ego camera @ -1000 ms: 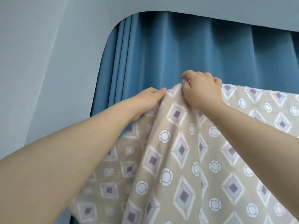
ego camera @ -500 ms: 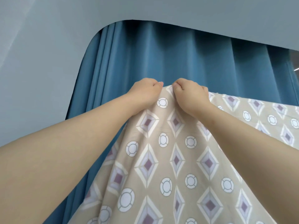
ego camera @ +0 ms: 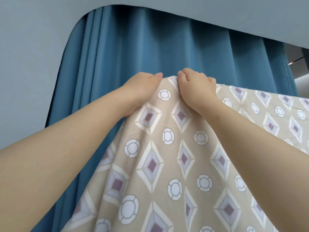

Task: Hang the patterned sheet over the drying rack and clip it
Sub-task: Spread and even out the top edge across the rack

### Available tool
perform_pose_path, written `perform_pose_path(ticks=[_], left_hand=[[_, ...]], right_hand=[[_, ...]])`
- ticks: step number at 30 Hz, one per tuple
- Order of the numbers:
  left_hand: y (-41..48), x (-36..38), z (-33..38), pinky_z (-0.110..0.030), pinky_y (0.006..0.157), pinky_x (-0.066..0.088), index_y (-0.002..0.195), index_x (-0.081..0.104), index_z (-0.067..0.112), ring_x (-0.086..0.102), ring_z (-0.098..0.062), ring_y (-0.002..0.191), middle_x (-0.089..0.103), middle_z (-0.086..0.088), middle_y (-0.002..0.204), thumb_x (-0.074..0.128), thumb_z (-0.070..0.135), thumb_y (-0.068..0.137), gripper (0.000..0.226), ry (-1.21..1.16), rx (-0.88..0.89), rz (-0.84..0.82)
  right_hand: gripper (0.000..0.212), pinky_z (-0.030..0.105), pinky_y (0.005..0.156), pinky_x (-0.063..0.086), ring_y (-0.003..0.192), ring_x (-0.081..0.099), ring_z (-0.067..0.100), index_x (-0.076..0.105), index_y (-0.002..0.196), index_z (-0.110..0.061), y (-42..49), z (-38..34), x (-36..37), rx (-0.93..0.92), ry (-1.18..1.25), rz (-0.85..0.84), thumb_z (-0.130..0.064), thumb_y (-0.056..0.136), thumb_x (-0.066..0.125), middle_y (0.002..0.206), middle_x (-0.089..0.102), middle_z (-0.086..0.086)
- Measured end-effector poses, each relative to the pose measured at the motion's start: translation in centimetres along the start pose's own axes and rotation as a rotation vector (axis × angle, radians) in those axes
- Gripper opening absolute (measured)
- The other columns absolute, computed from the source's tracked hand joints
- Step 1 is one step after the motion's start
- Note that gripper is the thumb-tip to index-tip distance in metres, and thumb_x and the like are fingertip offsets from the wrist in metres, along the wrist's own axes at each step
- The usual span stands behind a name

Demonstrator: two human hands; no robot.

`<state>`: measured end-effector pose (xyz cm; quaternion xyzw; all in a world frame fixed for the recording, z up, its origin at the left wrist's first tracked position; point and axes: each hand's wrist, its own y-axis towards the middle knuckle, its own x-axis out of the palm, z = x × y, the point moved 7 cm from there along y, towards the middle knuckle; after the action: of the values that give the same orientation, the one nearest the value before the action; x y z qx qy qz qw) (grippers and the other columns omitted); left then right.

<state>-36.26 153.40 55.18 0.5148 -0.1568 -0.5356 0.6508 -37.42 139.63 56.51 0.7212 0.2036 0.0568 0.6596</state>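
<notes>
The patterned sheet (ego camera: 167, 156) is beige with purple diamonds and white circles. It hangs down from a high top edge that runs off to the right. My left hand (ego camera: 140, 87) pinches that top edge at its left end, thumb on the near side. Close beside it, my right hand (ego camera: 195, 87) grips the same edge with curled fingers. The two hands nearly touch. The drying rack is hidden under the cloth, and no clip is in sight.
A blue pleated curtain (ego camera: 133, 47) hangs right behind the sheet. A pale grey wall (ego camera: 30, 64) frames it on the left and above. A dim opening (ego camera: 301, 69) shows at the far right.
My left hand has closed in on the right one along the top edge. The left side of the sheet has been drawn in, baring more of the curtain on the left.
</notes>
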Motion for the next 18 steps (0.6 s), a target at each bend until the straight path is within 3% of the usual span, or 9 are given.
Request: perform_pose_path(ticks=[2,6,10,12,15,16,18], left_hand=[[-1.0,-0.4,-1.1,-0.037,0.086,0.050,0.083,0.063,0.016,0.065,-0.023,0.084,0.071,-0.006,0.091,0.037,0.045,0.097,0.041,-0.090,-0.024,-0.028],[-2.5,-1.2,-3.3,-0.023,0.070,0.055,0.080,0.066,0.017,0.069,-0.016,0.072,0.073,0.002,0.075,0.037,0.041,0.099,0.042,-0.310,-0.179,-0.178],[-4.2,-2.2,-6.0,-0.028,0.069,0.051,0.111,0.062,0.000,0.055,-0.022,0.087,0.060,-0.012,0.097,0.041,0.014,0.097,0.029,-0.341,-0.264,-0.328],[-6.1,-2.1,-7.4,-0.025,0.064,0.054,0.113,0.060,-0.002,0.056,-0.020,0.087,0.061,-0.010,0.101,0.052,0.003,0.087,0.028,-0.280,-0.334,-0.530],[-9.5,-1.9,-9.1,-0.023,0.065,0.052,0.088,0.068,0.007,0.064,-0.015,0.078,0.069,-0.005,0.088,0.062,0.007,0.072,0.017,0.026,-0.456,-0.749],[-9.7,-2.1,-9.7,-0.021,0.062,0.049,0.079,0.066,0.011,0.060,-0.014,0.072,0.067,-0.003,0.082,0.061,0.007,0.074,0.009,0.238,-0.469,-0.726],[-8.1,-3.3,-10.2,-0.022,0.053,0.039,0.070,0.058,0.012,0.048,-0.016,0.062,0.057,-0.004,0.072,0.051,0.006,0.082,0.015,0.685,-0.429,-0.567]], right_hand=[[0.032,0.038,0.095,0.026,0.089,0.037,0.025,0.037,0.076,-0.016,-0.6,-0.5,0.3,-0.007,-0.026,0.039,-0.028,0.100,0.019,0.086,0.046,0.001],[0.032,0.039,0.097,0.025,0.103,0.045,0.029,0.045,0.089,-0.016,-1.0,-1.6,0.8,-0.038,-0.062,0.067,-0.033,0.100,0.020,0.097,0.055,0.005],[0.037,0.039,0.099,0.024,0.107,0.045,0.030,0.052,0.097,-0.013,-1.3,-1.9,0.6,-0.047,-0.068,0.078,-0.033,0.100,0.021,0.106,0.058,0.008],[0.037,0.039,0.100,0.023,0.108,0.045,0.031,0.052,0.098,-0.011,-1.4,-1.8,0.4,-0.035,-0.060,0.077,-0.033,0.100,0.022,0.107,0.058,0.009],[0.039,0.040,0.103,0.022,0.112,0.045,0.031,0.054,0.103,-0.011,-1.7,-2.0,0.0,-0.026,-0.055,0.064,-0.034,0.099,0.023,0.111,0.058,0.009],[0.040,0.040,0.103,0.022,0.113,0.044,0.031,0.055,0.104,-0.011,-1.8,-2.2,-0.1,-0.027,-0.052,0.061,-0.035,0.099,0.024,0.112,0.058,0.009],[0.040,0.040,0.104,0.021,0.114,0.044,0.030,0.056,0.108,-0.012,-1.9,-2.7,-0.3,-0.034,-0.047,0.055,-0.036,0.098,0.025,0.114,0.058,0.008]])
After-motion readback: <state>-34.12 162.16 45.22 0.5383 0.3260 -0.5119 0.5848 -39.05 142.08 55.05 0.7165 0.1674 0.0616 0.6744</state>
